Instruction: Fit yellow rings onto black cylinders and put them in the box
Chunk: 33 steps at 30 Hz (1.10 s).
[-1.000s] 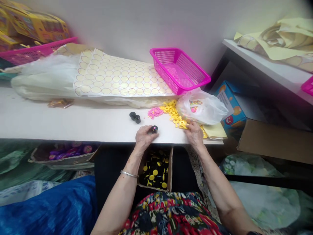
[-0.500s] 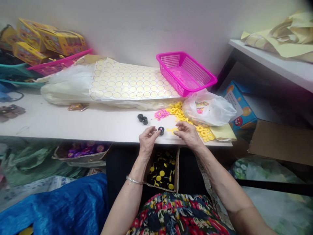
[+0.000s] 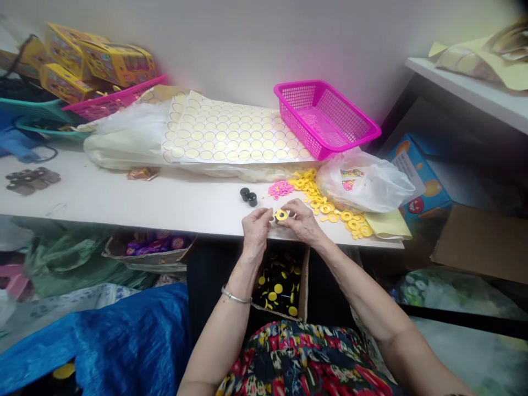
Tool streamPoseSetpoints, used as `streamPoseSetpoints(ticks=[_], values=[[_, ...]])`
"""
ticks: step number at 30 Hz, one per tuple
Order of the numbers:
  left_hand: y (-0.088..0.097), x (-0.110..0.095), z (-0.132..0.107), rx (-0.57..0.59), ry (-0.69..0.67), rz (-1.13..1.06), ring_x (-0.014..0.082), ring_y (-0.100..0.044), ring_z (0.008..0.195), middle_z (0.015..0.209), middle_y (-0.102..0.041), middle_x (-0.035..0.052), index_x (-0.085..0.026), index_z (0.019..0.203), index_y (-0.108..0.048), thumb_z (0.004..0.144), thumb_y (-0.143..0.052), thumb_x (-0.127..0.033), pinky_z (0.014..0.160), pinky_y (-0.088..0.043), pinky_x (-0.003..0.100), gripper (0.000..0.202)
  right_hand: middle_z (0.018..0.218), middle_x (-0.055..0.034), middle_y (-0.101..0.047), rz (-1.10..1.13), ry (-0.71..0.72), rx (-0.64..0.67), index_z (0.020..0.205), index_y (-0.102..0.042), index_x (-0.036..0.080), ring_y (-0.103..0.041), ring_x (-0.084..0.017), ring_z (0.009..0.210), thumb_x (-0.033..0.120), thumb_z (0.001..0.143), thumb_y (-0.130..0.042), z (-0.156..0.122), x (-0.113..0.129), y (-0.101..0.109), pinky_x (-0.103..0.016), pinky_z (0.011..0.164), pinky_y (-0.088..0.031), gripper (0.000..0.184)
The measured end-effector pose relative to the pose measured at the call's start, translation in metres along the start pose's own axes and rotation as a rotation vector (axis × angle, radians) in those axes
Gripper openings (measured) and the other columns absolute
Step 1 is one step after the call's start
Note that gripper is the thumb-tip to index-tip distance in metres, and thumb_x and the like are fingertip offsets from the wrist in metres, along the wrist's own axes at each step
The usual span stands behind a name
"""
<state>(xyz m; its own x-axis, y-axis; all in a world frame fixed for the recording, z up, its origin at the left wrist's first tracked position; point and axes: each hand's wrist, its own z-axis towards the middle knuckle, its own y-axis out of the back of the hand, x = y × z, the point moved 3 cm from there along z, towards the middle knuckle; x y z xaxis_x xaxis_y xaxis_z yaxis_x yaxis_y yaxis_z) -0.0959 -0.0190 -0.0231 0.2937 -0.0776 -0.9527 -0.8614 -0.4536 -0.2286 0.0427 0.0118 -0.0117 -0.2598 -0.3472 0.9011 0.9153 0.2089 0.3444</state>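
Ring [image 3: 281, 214] btwn L-hand [image 3: 256, 226], R-hand [image 3: 304, 220] (touching both).

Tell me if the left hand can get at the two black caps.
Probably yes. The two black caps sit on bare table just beyond the left hand, with nothing between them. But that hand and the right hand are both pinching a yellow ring, so it must let go first.
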Motion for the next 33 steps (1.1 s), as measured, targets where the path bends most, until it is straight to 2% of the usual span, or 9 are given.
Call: streamPoseSetpoints(ticks=[3, 7, 10, 14, 17, 20, 27, 30, 33], values=[[0.002, 0.008, 0.008, -0.056, 0.04, -0.003, 0.004, -0.041, 0.042, 0.054, -0.055, -0.002, -0.009, 0.071, -0.063, 0.058, -0.072, -0.038, 0.039, -0.025, 0.018, 0.033, 0.083, 0.0009, -0.051, 0.002, -0.048, -0.03, 0.085, -0.065, 0.018, -0.047, -0.01, 0.067, 0.023, 0.062, -0.069, 0.006, -0.016, -0.008, -0.024, 0.063, -0.041, 0.024], [-0.004, 0.017, 0.01, 0.004, 0.071, -0.003, 0.0034, -0.037, 0.04, 0.048, -0.049, -0.0034, -0.009, 0.067, -0.061, 0.059, -0.072, -0.043, 0.039, -0.025, 0.018, 0.037, 0.078, 0.0023, -0.051, 0.025, -0.109, -0.038, 0.082, -0.065, 0.018, -0.045, -0.01, 0.062, 0.021, 0.059, -0.069, 0.008, -0.024, -0.014, -0.024, 0.061, -0.041, 0.023], [-0.011, 0.018, 0.012, 0.006, 0.058, -0.013, 0.0027, -0.034, 0.038, 0.044, -0.047, -0.0051, -0.01, 0.063, -0.059, 0.054, -0.075, -0.04, 0.038, -0.022, 0.017, 0.035, 0.077, 0.0016, -0.053, 0.024, -0.134, -0.042, 0.079, -0.066, 0.017, -0.049, -0.011, 0.066, 0.021, 0.059, -0.068, 0.01, -0.02, -0.013, -0.024, 0.063, -0.041, 0.021], [-0.014, 0.018, 0.011, -0.101, 0.095, -0.028, 0.0051, -0.039, 0.038, 0.043, -0.048, -0.0048, -0.013, 0.055, -0.054, 0.046, -0.076, -0.025, 0.038, -0.027, 0.018, 0.027, 0.076, -0.0008, -0.062, 0.067, -0.17, -0.046, 0.076, -0.068, 0.016, -0.054, -0.014, 0.071, 0.023, 0.057, -0.067, 0.008, -0.004, -0.011, -0.027, 0.069, -0.043, 0.02], [-0.013, 0.022, 0.008, -0.132, 0.134, -0.086, 0.0079, -0.044, 0.04, 0.046, -0.051, -0.0038, -0.014, 0.06, -0.054, 0.043, -0.071, -0.016, 0.04, -0.033, 0.02, 0.023, 0.071, -0.0017, -0.064, 0.187, -0.292, -0.044, 0.076, -0.069, 0.016, -0.055, -0.015, 0.063, 0.035, 0.058, -0.068, 0.0, -0.003, -0.015, -0.025, 0.058, -0.043, 0.026], [-0.009, 0.03, 0.015, -0.162, 0.107, -0.082, 0.0072, -0.04, 0.036, 0.044, -0.049, -0.0038, -0.015, 0.063, -0.056, 0.043, -0.068, -0.013, 0.038, -0.027, 0.02, 0.023, 0.05, 0.001, -0.056, 0.281, -0.459, -0.069, 0.081, -0.067, 0.015, -0.041, -0.01, 0.041, 0.048, 0.063, -0.062, -0.004, -0.021, -0.026, -0.022, 0.037, -0.03, 0.038], [-0.013, 0.031, 0.008, -0.128, 0.118, -0.027, 0.0058, -0.028, 0.03, 0.038, -0.041, -0.0028, -0.018, 0.055, -0.049, 0.053, -0.068, -0.031, 0.033, -0.013, 0.021, 0.023, 0.037, 0.0033, -0.046, 0.455, -0.684, -0.15, 0.089, -0.065, 0.013, -0.036, -0.01, 0.032, 0.053, 0.055, -0.065, -0.008, -0.032, -0.045, -0.021, 0.032, -0.026, 0.052], [-0.016, 0.029, 0.006, -0.118, 0.093, -0.025, 0.0069, -0.03, 0.032, 0.04, -0.041, -0.0024, -0.019, 0.053, -0.045, 0.053, -0.07, -0.044, 0.033, -0.017, 0.021, 0.035, 0.039, 0.0035, -0.048, 0.576, -0.71, -0.144, 0.086, -0.065, 0.014, -0.039, -0.01, 0.031, 0.052, 0.054, -0.069, -0.01, -0.027, -0.048, -0.02, 0.031, -0.028, 0.05], [-0.016, 0.031, 0.008, -0.144, 0.087, -0.028, 0.0083, -0.034, 0.037, 0.043, -0.039, -0.0033, -0.019, 0.051, -0.043, 0.048, -0.073, -0.045, 0.035, -0.023, 0.022, 0.04, 0.049, 0.0025, -0.055, 0.715, -0.718, -0.157, 0.077, -0.062, 0.015, -0.044, -0.009, 0.035, 0.047, 0.051, -0.074, -0.01, -0.026, -0.052, -0.02, 0.032, -0.034, 0.044]])
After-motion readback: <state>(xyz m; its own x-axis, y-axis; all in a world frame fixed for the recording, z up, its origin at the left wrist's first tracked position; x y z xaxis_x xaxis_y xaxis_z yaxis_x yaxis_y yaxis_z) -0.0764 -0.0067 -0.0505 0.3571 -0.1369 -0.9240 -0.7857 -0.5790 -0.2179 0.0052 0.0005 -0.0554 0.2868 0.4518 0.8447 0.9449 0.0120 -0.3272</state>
